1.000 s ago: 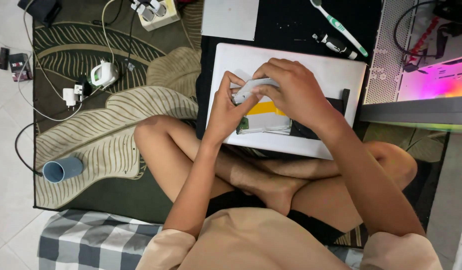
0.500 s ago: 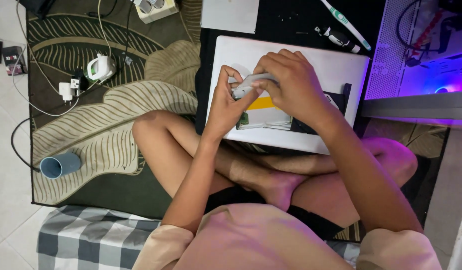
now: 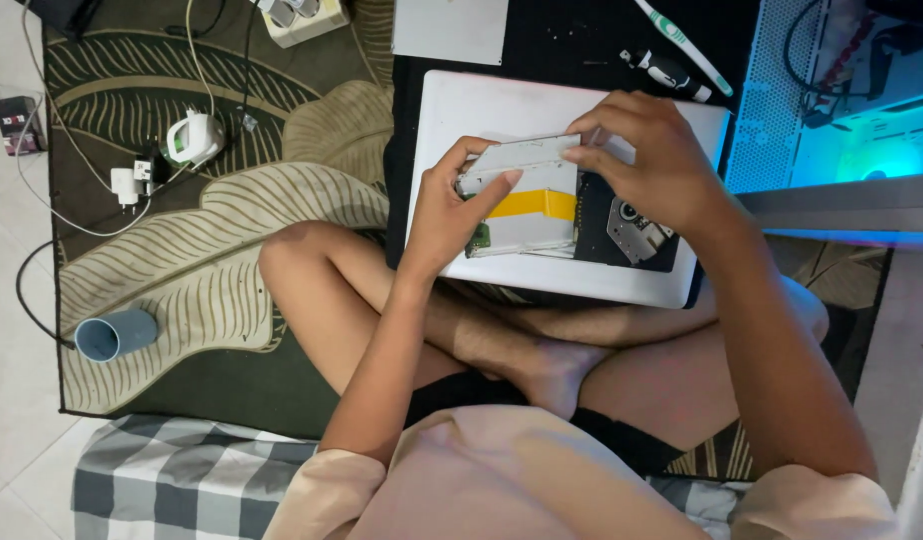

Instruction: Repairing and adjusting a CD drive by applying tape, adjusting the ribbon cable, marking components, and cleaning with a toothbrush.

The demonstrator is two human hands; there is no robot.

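A white laptop [image 3: 502,110] lies shut on my crossed legs. On top of it sits an opened optical drive with a silver metal cover [image 3: 527,160], a yellow ribbon strip [image 3: 542,204] and a dark tray part [image 3: 622,235]. My left hand [image 3: 447,215] grips the left edge of the silver cover, thumb on top. My right hand [image 3: 647,165] pinches the cover's right end with its fingertips and hides part of the dark tray.
A toothbrush [image 3: 682,42] and a small black tool [image 3: 667,72] lie on the black mat beyond the laptop. A lit computer case [image 3: 852,110] stands at right. On the leaf-patterned rug [image 3: 182,250] are chargers [image 3: 194,138], cables and a blue cup [image 3: 117,334] lying on its side.
My right hand has shifted right, off the middle of the drive, uncovering the silver cover and yellow strip. The case's light went from pink to blue.
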